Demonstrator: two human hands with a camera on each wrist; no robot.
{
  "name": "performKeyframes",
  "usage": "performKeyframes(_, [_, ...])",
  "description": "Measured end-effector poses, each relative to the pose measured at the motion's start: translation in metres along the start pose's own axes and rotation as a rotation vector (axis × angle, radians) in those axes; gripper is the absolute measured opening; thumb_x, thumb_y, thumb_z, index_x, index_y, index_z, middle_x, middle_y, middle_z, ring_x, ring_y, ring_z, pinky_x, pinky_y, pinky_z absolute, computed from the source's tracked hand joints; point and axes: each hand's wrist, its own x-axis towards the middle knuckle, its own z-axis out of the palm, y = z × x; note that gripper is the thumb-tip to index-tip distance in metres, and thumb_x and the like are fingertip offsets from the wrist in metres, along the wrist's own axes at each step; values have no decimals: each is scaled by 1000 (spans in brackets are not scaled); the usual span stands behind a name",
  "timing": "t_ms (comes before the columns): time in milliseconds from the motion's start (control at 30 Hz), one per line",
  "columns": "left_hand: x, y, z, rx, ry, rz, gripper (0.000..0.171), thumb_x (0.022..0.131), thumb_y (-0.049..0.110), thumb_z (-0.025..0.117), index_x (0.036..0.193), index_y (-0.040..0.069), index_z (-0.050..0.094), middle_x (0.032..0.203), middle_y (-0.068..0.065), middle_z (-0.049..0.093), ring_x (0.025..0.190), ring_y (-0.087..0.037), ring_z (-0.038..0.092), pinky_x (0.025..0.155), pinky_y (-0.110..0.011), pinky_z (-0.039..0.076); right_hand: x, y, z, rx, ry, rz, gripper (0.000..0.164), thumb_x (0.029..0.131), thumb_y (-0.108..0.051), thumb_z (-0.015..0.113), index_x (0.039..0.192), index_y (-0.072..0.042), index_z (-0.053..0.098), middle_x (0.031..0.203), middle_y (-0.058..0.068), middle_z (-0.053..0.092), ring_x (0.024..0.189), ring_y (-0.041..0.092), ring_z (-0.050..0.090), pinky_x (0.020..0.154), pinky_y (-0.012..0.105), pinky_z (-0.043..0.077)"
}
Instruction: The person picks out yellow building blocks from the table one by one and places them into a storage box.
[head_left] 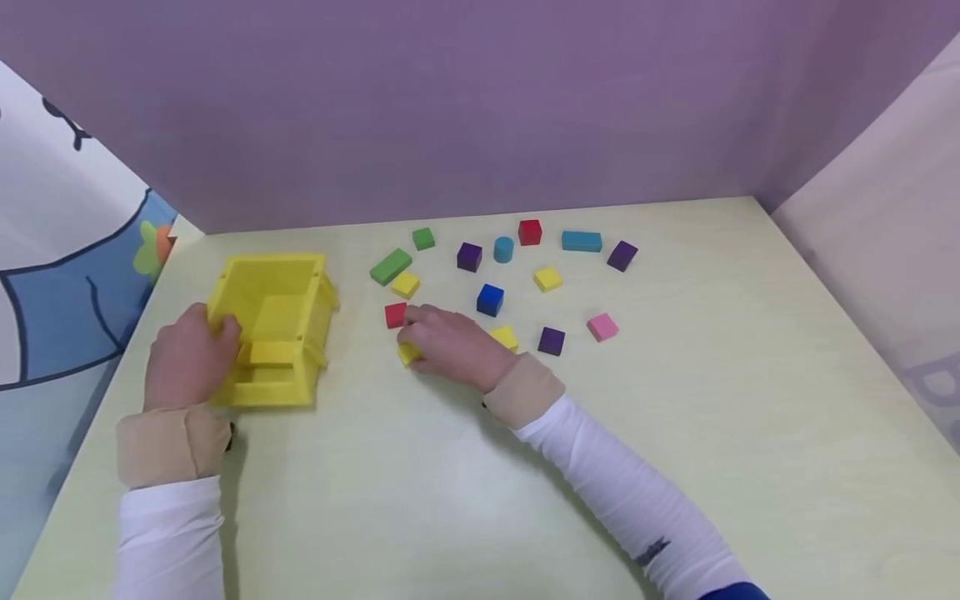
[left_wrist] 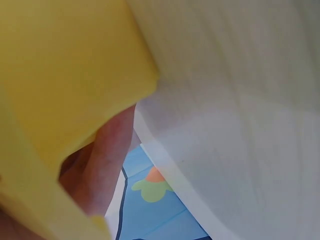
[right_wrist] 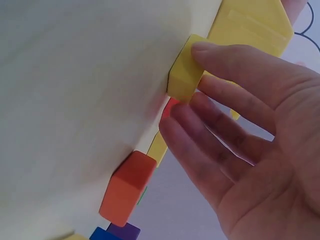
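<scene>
My left hand (head_left: 183,354) grips the left wall of a yellow plastic bin (head_left: 324,329), thumb over the rim. The left wrist view has the bin's yellow wall (left_wrist: 70,65) up close, with fingers (left_wrist: 110,155) behind it. Between the thumb and fingers of my right hand (head_left: 457,346) is a small yellow block (head_left: 408,353), low at the tabletop. In the right wrist view the thumb lies on that block's face. Just beyond the fingertips sits a red block (head_left: 395,315). An orange block (right_wrist: 127,190) stands below the hand, hidden from the head view.
Several coloured blocks lie scattered behind and right of my right hand: a green bar (head_left: 391,267), a blue cube (head_left: 491,300), a light-blue cylinder (head_left: 503,249), a pink block (head_left: 602,327) and a purple block (head_left: 551,341). A purple wall (head_left: 480,108) borders the table's back edge.
</scene>
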Motion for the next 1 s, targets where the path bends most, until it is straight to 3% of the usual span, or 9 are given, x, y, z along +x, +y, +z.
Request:
performKeyframes(300, [-1, -1, 0, -5, -17, -23, 56, 96, 42, 26, 117, -8, 37, 95, -23, 49, 75, -30, 49, 64, -35, 40, 1, 2, -2, 79, 44, -30, 24, 83, -21, 64, 105, -12, 63, 87, -5, 59, 78, 8, 51, 76, 14, 38])
performKeyframes(567, [-1, -1, 0, 9, 17, 5, 53, 96, 40, 26, 112, -9, 39, 87, -22, 50, 68, -28, 50, 60, -33, 39, 4, -12, -6, 146, 116, -62, 35, 88, -27, 57, 119, -12, 59, 112, -3, 60, 104, 9, 52, 91, 17, 36])
performKeyframes(800, [-2, 0, 0, 6, 3, -6, 53, 96, 40, 26, 112, -9, 38, 87, -22, 50, 69, -28, 50, 60, -33, 39, 11, -23, -11, 203, 205, -78, 36, 89, -29, 55, 121, -13, 57, 114, -2, 57, 101, 7, 50, 87, 13, 35])
performKeyframes(1000, [-5, 1, 2, 4, 18, 2, 50, 96, 39, 26, 108, -8, 39, 84, -21, 50, 66, -27, 49, 59, -33, 39, 17, -32, -23, 256, 199, -57, 40, 90, -34, 52, 125, -15, 55, 118, -5, 56, 108, 6, 49, 90, 13, 33])
